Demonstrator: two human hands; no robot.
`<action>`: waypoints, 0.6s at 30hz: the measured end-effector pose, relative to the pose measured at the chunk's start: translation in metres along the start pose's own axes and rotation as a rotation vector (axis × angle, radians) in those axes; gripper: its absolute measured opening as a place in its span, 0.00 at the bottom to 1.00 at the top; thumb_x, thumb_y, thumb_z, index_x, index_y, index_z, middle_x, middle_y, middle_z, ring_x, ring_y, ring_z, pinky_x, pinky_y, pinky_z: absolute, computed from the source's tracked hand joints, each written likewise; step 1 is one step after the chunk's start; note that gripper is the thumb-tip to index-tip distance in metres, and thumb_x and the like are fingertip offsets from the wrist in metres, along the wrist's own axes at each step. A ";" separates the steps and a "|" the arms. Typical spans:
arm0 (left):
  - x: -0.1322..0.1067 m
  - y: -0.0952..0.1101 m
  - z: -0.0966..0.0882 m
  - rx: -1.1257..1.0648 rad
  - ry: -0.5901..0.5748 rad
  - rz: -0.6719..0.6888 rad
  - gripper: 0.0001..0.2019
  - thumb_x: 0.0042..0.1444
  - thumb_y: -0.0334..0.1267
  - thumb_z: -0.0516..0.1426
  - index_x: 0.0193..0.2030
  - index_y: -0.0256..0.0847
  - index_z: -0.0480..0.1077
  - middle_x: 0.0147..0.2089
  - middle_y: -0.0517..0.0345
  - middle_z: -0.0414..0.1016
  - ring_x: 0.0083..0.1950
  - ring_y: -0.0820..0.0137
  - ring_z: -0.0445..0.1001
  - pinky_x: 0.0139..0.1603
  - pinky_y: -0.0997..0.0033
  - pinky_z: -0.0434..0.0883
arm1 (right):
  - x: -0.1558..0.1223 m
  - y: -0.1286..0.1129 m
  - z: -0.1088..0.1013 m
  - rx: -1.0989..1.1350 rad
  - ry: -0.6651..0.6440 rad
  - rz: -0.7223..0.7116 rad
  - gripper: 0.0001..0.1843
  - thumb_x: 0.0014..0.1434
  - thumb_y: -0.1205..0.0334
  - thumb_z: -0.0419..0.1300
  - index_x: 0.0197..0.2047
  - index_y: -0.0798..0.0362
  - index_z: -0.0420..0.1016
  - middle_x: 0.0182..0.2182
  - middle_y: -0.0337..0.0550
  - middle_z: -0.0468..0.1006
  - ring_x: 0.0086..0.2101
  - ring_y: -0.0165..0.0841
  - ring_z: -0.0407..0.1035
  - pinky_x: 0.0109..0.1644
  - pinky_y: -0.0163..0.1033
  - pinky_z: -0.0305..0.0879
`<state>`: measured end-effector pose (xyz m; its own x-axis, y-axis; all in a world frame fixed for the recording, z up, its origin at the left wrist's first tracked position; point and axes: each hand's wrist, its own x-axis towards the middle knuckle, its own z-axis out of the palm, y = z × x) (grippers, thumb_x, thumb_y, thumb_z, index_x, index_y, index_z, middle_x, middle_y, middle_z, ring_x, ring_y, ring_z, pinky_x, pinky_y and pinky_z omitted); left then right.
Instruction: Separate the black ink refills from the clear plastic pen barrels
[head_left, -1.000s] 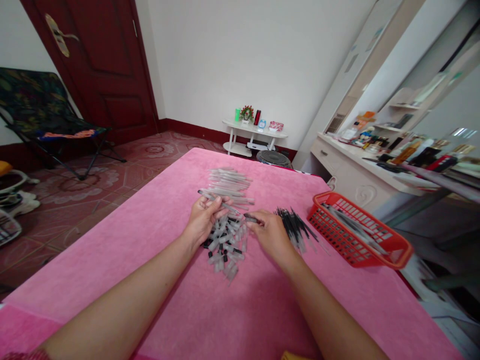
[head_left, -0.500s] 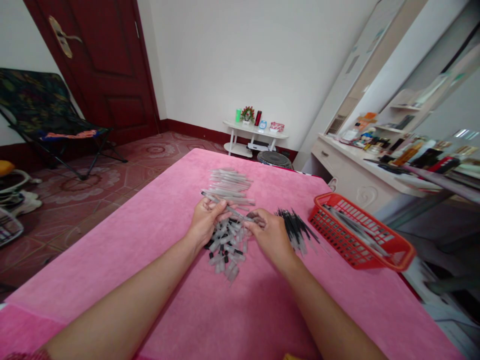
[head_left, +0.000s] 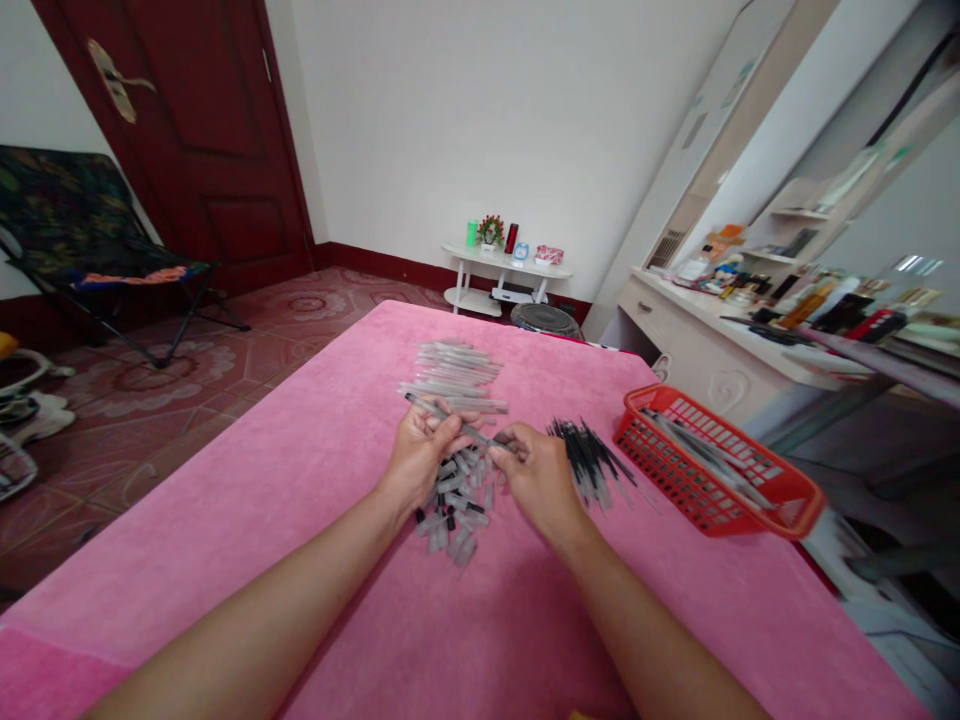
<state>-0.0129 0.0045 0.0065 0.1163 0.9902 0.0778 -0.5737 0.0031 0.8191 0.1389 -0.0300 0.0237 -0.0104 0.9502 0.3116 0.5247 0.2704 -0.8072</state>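
My left hand (head_left: pixel 421 447) grips a clear pen barrel (head_left: pixel 442 412) that slants from upper left to lower right. My right hand (head_left: pixel 531 470) pinches a small part, likely a cap, at the barrel's lower end (head_left: pixel 501 443). Both hands hover over a heap of small clear and black pen caps (head_left: pixel 456 500) on the pink table cloth (head_left: pixel 300 500). A pile of clear pen barrels (head_left: pixel 454 375) lies just beyond my hands. A bundle of black refills (head_left: pixel 589 455) lies to the right of my right hand.
A red plastic basket (head_left: pixel 720 470) with several assembled pens stands at the table's right edge. Beyond are a white dresser (head_left: pixel 712 340) with bottles, a small white side table (head_left: pixel 506 265), a dark red door (head_left: pixel 202 140) and a folding chair (head_left: pixel 82 230).
My right hand has come left to meet the lower end of the barrel held in my left hand. Both hands have drawn closer together above the cap heap.
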 end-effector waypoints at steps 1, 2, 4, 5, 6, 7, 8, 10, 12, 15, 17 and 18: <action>-0.001 0.000 0.000 0.009 -0.005 0.010 0.21 0.43 0.39 0.66 0.37 0.40 0.58 0.34 0.58 0.78 0.37 0.69 0.78 0.33 0.77 0.75 | 0.000 -0.001 0.000 0.060 -0.006 0.041 0.04 0.50 0.63 0.59 0.28 0.54 0.71 0.23 0.38 0.74 0.23 0.29 0.67 0.26 0.31 0.60; -0.002 0.000 0.001 0.019 -0.013 0.018 0.20 0.43 0.39 0.66 0.37 0.40 0.58 0.34 0.58 0.77 0.37 0.70 0.78 0.33 0.77 0.74 | 0.001 -0.002 0.000 0.136 -0.024 0.096 0.04 0.49 0.63 0.59 0.27 0.55 0.70 0.20 0.37 0.72 0.21 0.28 0.65 0.24 0.31 0.59; -0.004 0.001 0.000 0.040 -0.030 0.032 0.19 0.45 0.38 0.65 0.38 0.41 0.58 0.35 0.58 0.77 0.38 0.71 0.78 0.33 0.78 0.74 | 0.002 -0.004 -0.002 0.324 -0.090 0.238 0.07 0.47 0.60 0.60 0.26 0.55 0.69 0.17 0.36 0.70 0.16 0.26 0.62 0.19 0.31 0.57; -0.005 0.001 0.000 0.050 -0.037 0.036 0.19 0.46 0.39 0.64 0.38 0.41 0.58 0.35 0.59 0.77 0.38 0.71 0.77 0.33 0.79 0.74 | 0.003 -0.005 -0.004 0.414 -0.141 0.309 0.09 0.46 0.59 0.60 0.25 0.55 0.68 0.16 0.35 0.69 0.14 0.25 0.59 0.17 0.31 0.55; -0.006 0.000 0.000 0.059 -0.047 0.037 0.19 0.46 0.39 0.64 0.38 0.41 0.59 0.35 0.60 0.77 0.37 0.72 0.77 0.33 0.78 0.74 | 0.003 -0.006 -0.006 0.485 -0.198 0.364 0.10 0.46 0.57 0.61 0.25 0.56 0.68 0.15 0.35 0.69 0.13 0.24 0.58 0.16 0.30 0.54; -0.007 -0.001 0.000 0.067 -0.057 0.039 0.18 0.46 0.39 0.64 0.38 0.41 0.59 0.34 0.60 0.76 0.37 0.71 0.77 0.32 0.78 0.74 | 0.004 -0.007 -0.007 0.526 -0.254 0.396 0.11 0.45 0.56 0.61 0.24 0.56 0.68 0.15 0.35 0.69 0.12 0.24 0.57 0.15 0.30 0.53; -0.007 -0.002 0.001 0.080 -0.074 0.034 0.18 0.46 0.40 0.64 0.38 0.41 0.59 0.34 0.60 0.76 0.36 0.71 0.77 0.32 0.76 0.74 | 0.003 -0.007 -0.009 0.538 -0.308 0.405 0.12 0.45 0.55 0.62 0.23 0.56 0.67 0.15 0.35 0.69 0.12 0.23 0.58 0.15 0.30 0.53; -0.007 -0.005 0.003 0.124 -0.117 0.018 0.18 0.46 0.40 0.64 0.38 0.41 0.60 0.33 0.59 0.76 0.35 0.69 0.77 0.32 0.74 0.73 | 0.003 -0.007 -0.008 0.506 -0.390 0.370 0.13 0.47 0.54 0.61 0.24 0.56 0.68 0.15 0.35 0.69 0.13 0.24 0.60 0.16 0.30 0.55; -0.006 -0.007 0.006 0.187 -0.159 0.011 0.17 0.46 0.41 0.64 0.38 0.40 0.62 0.33 0.57 0.77 0.34 0.68 0.77 0.33 0.72 0.73 | 0.002 -0.006 -0.006 0.442 -0.385 0.283 0.13 0.50 0.53 0.58 0.28 0.56 0.70 0.16 0.34 0.69 0.15 0.25 0.62 0.19 0.30 0.58; 0.000 -0.002 0.006 0.280 -0.161 0.080 0.19 0.46 0.43 0.64 0.42 0.38 0.66 0.37 0.53 0.78 0.39 0.65 0.77 0.41 0.66 0.73 | 0.005 -0.007 -0.005 0.370 -0.290 0.142 0.11 0.53 0.57 0.56 0.35 0.55 0.73 0.21 0.36 0.70 0.19 0.25 0.64 0.23 0.31 0.61; 0.008 0.006 -0.002 0.338 -0.137 0.141 0.23 0.49 0.47 0.61 0.48 0.38 0.66 0.44 0.50 0.77 0.42 0.63 0.77 0.44 0.64 0.73 | 0.009 -0.009 -0.012 0.353 -0.215 0.102 0.12 0.54 0.59 0.54 0.37 0.56 0.73 0.22 0.36 0.71 0.20 0.26 0.64 0.24 0.31 0.61; 0.012 0.011 -0.009 0.351 -0.089 0.184 0.24 0.50 0.50 0.59 0.50 0.38 0.66 0.46 0.49 0.76 0.42 0.63 0.77 0.43 0.63 0.73 | 0.012 -0.010 -0.020 0.340 -0.162 0.094 0.12 0.54 0.60 0.53 0.38 0.56 0.72 0.21 0.37 0.71 0.21 0.26 0.64 0.25 0.31 0.61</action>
<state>-0.0246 0.0178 0.0114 0.1160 0.9538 0.2770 -0.2814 -0.2359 0.9301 0.1507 -0.0245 0.0461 -0.1239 0.9781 0.1674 0.2183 0.1914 -0.9569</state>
